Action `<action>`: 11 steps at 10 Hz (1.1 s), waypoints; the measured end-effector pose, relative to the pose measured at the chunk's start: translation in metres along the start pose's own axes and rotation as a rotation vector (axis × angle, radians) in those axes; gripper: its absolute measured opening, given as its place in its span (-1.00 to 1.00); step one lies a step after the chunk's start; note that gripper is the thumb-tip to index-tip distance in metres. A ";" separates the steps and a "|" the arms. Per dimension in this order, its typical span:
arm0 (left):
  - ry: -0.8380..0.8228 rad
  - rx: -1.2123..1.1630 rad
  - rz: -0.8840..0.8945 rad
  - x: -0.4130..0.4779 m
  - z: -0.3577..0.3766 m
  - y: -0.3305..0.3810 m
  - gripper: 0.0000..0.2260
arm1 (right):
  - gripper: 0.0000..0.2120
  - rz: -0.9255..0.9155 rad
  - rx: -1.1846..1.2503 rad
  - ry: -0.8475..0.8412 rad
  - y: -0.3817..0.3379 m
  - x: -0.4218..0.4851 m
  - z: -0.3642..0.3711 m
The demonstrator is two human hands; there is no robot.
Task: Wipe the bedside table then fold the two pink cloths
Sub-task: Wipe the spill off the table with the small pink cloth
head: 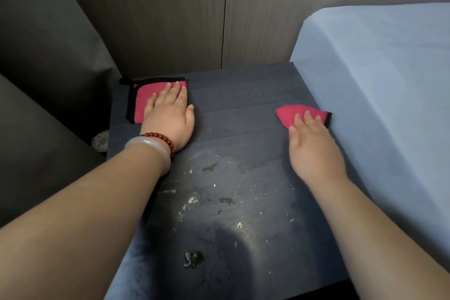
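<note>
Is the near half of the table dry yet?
No, puddles and white specks lie on the bedside table's near half.

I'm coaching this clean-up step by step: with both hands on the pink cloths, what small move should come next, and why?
Probably draw the right hand and its bunched pink cloth toward the person, over the wet blotches and pale specks on the dark plank-grained bedside table. That cloth lies by the far right edge, while the mess sits nearer, uncovered.

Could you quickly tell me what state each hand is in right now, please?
Left hand: open, flat on the square black-edged pink cloth.
Right hand: open, resting on the bunched pink cloth.
</note>
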State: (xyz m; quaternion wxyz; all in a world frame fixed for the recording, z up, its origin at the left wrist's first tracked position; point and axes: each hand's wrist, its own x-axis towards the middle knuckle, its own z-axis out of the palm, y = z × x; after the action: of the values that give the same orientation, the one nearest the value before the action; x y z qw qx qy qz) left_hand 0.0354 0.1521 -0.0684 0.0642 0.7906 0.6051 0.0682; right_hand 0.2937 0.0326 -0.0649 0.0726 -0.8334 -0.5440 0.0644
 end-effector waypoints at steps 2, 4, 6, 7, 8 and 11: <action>0.018 -0.003 -0.006 -0.001 0.001 0.000 -0.51 | -0.38 -0.465 0.042 -0.101 -0.075 -0.064 0.014; 0.010 0.001 -0.001 0.000 0.001 0.000 -0.51 | -0.40 0.024 -0.009 0.013 0.008 -0.010 0.002; 0.018 -0.002 0.003 -0.001 0.001 0.000 -0.51 | -0.38 0.076 0.019 -0.050 -0.018 0.036 0.006; 0.010 -0.009 0.004 -0.001 0.001 0.000 -0.51 | -0.35 0.018 0.009 -0.125 -0.007 0.022 -0.005; 0.012 -0.005 -0.002 -0.001 0.001 0.000 -0.51 | -0.29 -0.026 -0.061 -0.099 -0.002 -0.050 -0.008; 0.020 -0.015 0.002 0.000 0.003 -0.001 -0.52 | -0.33 0.034 -0.036 -0.190 0.001 0.064 -0.003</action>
State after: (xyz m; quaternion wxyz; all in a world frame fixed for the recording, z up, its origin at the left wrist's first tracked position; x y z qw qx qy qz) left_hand 0.0353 0.1518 -0.0713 0.0641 0.7899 0.6046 0.0804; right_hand 0.3205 0.0909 -0.0643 0.0049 -0.8338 -0.5353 0.1345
